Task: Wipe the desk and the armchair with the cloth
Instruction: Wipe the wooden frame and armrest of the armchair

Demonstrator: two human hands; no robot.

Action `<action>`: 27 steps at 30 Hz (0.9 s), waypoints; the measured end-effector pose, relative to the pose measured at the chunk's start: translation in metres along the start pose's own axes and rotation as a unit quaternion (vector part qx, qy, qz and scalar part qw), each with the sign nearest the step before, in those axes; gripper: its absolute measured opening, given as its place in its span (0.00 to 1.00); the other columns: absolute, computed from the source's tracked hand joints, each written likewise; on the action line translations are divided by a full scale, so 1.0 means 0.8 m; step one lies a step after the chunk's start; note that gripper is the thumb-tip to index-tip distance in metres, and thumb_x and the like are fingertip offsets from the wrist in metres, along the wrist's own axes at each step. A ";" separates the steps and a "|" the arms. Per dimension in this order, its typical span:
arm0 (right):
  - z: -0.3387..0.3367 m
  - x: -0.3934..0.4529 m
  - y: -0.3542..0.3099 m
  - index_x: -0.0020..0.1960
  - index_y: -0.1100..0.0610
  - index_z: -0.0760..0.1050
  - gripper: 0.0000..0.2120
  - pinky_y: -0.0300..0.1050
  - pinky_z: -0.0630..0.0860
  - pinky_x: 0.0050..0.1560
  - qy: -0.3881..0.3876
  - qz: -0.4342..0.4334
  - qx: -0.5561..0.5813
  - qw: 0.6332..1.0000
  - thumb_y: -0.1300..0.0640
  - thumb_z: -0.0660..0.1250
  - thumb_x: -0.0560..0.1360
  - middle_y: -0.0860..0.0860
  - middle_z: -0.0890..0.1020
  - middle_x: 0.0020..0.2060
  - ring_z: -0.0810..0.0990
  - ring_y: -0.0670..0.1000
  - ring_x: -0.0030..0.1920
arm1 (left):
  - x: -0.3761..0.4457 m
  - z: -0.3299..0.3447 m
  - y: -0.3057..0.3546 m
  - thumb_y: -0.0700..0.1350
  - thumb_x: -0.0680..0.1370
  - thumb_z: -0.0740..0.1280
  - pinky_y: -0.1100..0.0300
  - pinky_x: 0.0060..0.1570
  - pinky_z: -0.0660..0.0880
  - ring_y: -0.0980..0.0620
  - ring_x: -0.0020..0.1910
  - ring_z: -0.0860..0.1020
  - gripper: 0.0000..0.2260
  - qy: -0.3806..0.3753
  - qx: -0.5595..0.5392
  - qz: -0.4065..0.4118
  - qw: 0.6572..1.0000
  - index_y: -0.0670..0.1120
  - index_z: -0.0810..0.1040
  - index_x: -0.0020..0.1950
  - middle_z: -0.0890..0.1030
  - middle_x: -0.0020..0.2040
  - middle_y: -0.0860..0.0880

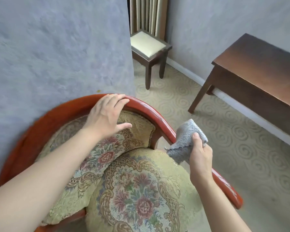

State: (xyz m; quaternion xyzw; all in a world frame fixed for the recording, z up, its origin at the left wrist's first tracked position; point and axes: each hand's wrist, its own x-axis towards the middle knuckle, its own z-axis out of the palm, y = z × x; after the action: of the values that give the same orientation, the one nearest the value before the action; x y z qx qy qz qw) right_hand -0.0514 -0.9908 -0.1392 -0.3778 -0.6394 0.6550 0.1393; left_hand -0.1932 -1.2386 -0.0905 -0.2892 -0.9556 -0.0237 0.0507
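Observation:
An armchair (151, 111) with a curved red wooden frame and floral cushions fills the lower half of the view. My left hand (107, 116) rests with straight fingers on the top rail of its back. My right hand (200, 158) grips a folded grey cloth (185, 141) against the chair's right arm rail. The dark wooden desk (261, 71) stands at the right against the wall, apart from both hands.
A small dark wooden chair (149, 47) with a cream seat stands in the far corner before a striped curtain. A blue-grey wall (57, 47) is close behind the armchair. Patterned carpet (224, 148) lies between armchair and desk.

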 end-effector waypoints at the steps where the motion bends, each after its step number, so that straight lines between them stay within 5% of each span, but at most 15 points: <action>1: -0.010 0.004 0.001 0.37 0.55 0.77 0.17 0.35 0.73 0.33 0.010 -0.008 0.002 1.000 0.50 0.61 0.81 0.44 0.78 0.30 0.76 0.42 0.32 | 0.015 0.012 0.010 0.65 0.67 0.75 0.47 0.75 0.58 0.43 0.71 0.69 0.42 -0.013 -0.002 0.009 1.000 0.44 0.70 0.73 0.72 0.72 0.45; 4: -0.038 0.015 0.000 0.35 0.53 0.74 0.17 0.34 0.71 0.30 0.047 -0.030 -0.008 0.998 0.47 0.61 0.79 0.45 0.75 0.30 0.73 0.43 0.30 | 0.055 0.044 0.034 0.68 0.67 0.73 0.49 0.78 0.51 0.44 0.74 0.66 0.44 -0.059 0.037 0.067 0.995 0.45 0.68 0.75 0.70 0.73 0.45; 10: -0.071 0.023 0.010 0.29 0.55 0.67 0.25 0.51 0.68 0.36 0.140 -0.024 -0.181 0.973 0.38 0.54 0.76 0.46 0.72 0.24 0.73 0.53 0.31 | 0.114 0.066 0.047 0.71 0.65 0.72 0.49 0.77 0.50 0.44 0.72 0.66 0.38 -0.099 0.104 0.128 0.981 0.51 0.75 0.69 0.72 0.71 0.46; 12: -0.061 0.019 0.027 0.40 0.57 0.78 0.26 0.52 0.71 0.43 0.102 -0.016 -0.248 0.963 0.39 0.52 0.78 0.54 0.83 0.37 0.80 0.60 0.44 | 0.132 0.070 0.045 0.75 0.65 0.67 0.51 0.69 0.64 0.48 0.66 0.72 0.37 -0.144 0.152 0.121 0.970 0.55 0.75 0.67 0.75 0.66 0.50; 13: -0.053 0.020 0.041 0.53 0.59 0.81 0.26 0.52 0.73 0.54 0.078 -0.011 -0.279 0.957 0.41 0.52 0.80 0.59 0.84 0.51 0.79 0.61 0.57 | 0.140 0.071 0.044 0.78 0.64 0.64 0.52 0.58 0.71 0.50 0.61 0.76 0.37 -0.163 0.167 0.108 0.966 0.56 0.75 0.64 0.78 0.61 0.53; 14: -0.043 0.020 0.055 0.65 0.59 0.77 0.24 0.53 0.68 0.66 0.056 -0.009 -0.301 0.952 0.44 0.54 0.82 0.60 0.78 0.65 0.73 0.61 0.68 | 0.146 0.071 0.044 0.80 0.63 0.61 0.53 0.47 0.72 0.50 0.56 0.79 0.37 -0.176 0.173 0.095 0.965 0.56 0.75 0.61 0.80 0.56 0.54; 16: -0.017 0.018 0.077 0.75 0.58 0.68 0.23 0.53 0.52 0.77 0.018 -0.018 -0.340 0.940 0.48 0.55 0.83 0.57 0.66 0.75 0.58 0.58 0.77 | 0.153 0.075 0.044 0.84 0.61 0.53 0.55 0.38 0.67 0.50 0.48 0.83 0.39 -0.169 0.178 0.098 0.964 0.55 0.76 0.55 0.83 0.49 0.55; 18: 0.011 0.014 0.098 0.78 0.57 0.62 0.25 0.53 0.40 0.78 -0.011 -0.039 -0.391 0.920 0.49 0.54 0.83 0.54 0.61 0.78 0.49 0.58 0.80 | 0.152 0.083 0.040 0.84 0.61 0.49 0.56 0.37 0.65 0.50 0.44 0.83 0.40 -0.147 0.177 0.120 0.966 0.54 0.76 0.51 0.83 0.46 0.55; 22: 0.065 0.014 0.112 0.80 0.54 0.51 0.27 0.56 0.35 0.77 -0.018 -0.067 -0.372 0.926 0.46 0.50 0.83 0.47 0.51 0.79 0.38 0.55 0.79 | 0.149 0.093 0.035 0.82 0.63 0.52 0.58 0.32 0.64 0.49 0.36 0.83 0.37 -0.111 0.159 0.146 0.970 0.50 0.76 0.44 0.82 0.39 0.53; 27: 0.134 0.030 0.085 0.78 0.57 0.50 0.29 0.60 0.38 0.77 -0.044 -0.125 -0.350 0.927 0.46 0.47 0.81 0.48 0.51 0.78 0.43 0.62 0.79 | 0.141 0.102 0.030 0.75 0.62 0.68 0.59 0.27 0.69 0.45 0.26 0.79 0.32 -0.022 0.116 0.166 0.979 0.45 0.76 0.34 0.80 0.29 0.46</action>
State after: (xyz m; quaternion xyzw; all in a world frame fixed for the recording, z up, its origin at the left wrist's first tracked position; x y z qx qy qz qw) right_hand -0.1191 -1.0630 -0.2223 -0.2899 -0.8756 0.3831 0.0508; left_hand -0.2803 -1.1502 -0.1584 -0.4368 -0.8913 0.1019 0.0664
